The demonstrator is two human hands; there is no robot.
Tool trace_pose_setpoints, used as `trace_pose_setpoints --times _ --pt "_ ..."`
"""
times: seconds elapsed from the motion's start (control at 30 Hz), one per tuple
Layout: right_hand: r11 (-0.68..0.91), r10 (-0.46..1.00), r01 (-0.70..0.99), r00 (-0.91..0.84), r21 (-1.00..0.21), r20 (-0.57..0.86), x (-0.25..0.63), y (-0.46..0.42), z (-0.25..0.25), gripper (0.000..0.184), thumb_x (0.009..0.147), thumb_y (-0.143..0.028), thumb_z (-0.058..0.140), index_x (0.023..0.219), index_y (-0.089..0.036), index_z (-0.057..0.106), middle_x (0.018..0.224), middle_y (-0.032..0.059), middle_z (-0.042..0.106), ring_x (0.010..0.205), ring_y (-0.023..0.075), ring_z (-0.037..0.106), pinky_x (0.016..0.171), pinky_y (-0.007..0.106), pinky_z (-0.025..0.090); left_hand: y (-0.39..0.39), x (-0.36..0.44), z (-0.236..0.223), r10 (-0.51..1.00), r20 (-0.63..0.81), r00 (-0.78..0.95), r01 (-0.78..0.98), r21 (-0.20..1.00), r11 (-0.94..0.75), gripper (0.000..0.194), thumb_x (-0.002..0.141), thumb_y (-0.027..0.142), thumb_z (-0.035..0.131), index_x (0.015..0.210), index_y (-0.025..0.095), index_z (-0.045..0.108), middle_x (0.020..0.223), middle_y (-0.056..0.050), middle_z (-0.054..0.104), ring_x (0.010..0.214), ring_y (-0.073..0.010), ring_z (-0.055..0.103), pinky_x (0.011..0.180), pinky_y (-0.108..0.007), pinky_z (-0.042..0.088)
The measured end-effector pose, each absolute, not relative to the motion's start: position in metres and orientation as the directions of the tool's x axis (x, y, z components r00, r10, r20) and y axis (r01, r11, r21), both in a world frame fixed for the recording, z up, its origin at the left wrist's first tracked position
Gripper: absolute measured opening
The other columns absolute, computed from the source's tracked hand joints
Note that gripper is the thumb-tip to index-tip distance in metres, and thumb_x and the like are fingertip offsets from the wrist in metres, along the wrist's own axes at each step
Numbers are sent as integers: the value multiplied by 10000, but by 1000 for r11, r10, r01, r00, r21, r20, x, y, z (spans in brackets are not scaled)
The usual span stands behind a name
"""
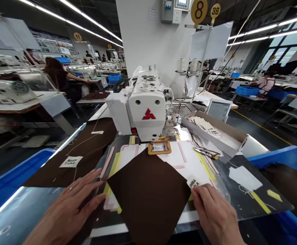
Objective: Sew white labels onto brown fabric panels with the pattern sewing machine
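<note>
A dark brown fabric piece [150,190] lies with one corner pointing at the sewing machine [145,109], its lower end running out of view. My right hand [214,207] pinches a small white printed label [193,182] at the fabric's right corner. To the left of the fabric, my left hand [74,204] is open, palm down, its fingers stretched toward the taped white work surface [128,154]. Under the machine head sits a tan clamp frame [160,147]. Another brown piece [87,146], with a white label [71,162] on it, lies beyond my left hand.
An open cardboard box [214,131] of labels stands at the right, by a tablet screen [218,109]. Coloured snips [206,153] lie near it. Blue bins [288,153] flank the table on both sides. Co-workers sit at machines farther back.
</note>
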State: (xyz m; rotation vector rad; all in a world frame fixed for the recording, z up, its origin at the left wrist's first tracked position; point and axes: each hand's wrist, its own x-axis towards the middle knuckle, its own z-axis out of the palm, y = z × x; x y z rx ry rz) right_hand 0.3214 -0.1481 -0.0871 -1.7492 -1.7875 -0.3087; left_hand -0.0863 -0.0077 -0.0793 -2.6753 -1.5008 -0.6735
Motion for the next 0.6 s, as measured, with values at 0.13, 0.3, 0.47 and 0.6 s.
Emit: trace_pose_setpoints --times 0.13,0.3,0.47,0.6 --pt "40 837 988 48 -149 544 313 -142 -87 266 1091 -304 452 907 -235 631 797 12 634 705 191 639 646 312 417 -16 -26 -60 662 349 663 695 44 -718 492 1029 501 532 1403 196 628 1508 -132 578 1382 -353 553 1146 -557 451" --pt "-79 875 978 161 -194 456 310 -142 -75 264 1075 -390 502 933 -244 669 906 22 686 744 188 643 603 301 370 -1 -5 -31 602 306 737 608 88 -789 364 1069 287 404 1033 180 750 1203 -68 747 1199 -260 656 1124 -463 432" --pt "-148 878 960 239 -240 414 312 -142 -72 229 1047 -384 538 958 -240 691 958 37 714 794 204 644 604 308 340 13 -47 8 714 315 625 741 48 -669 658 1042 450 202 1173 12 675 1438 -66 552 1408 -287 458 1137 -458 317" --pt "-142 872 966 225 -214 435 310 -141 -68 197 1031 -323 563 931 -213 692 950 51 710 790 204 632 604 312 322 24 -80 4 776 214 593 800 -42 -599 801 927 450 91 1297 -61 586 1572 -97 419 1459 -317 359 1119 -444 262"
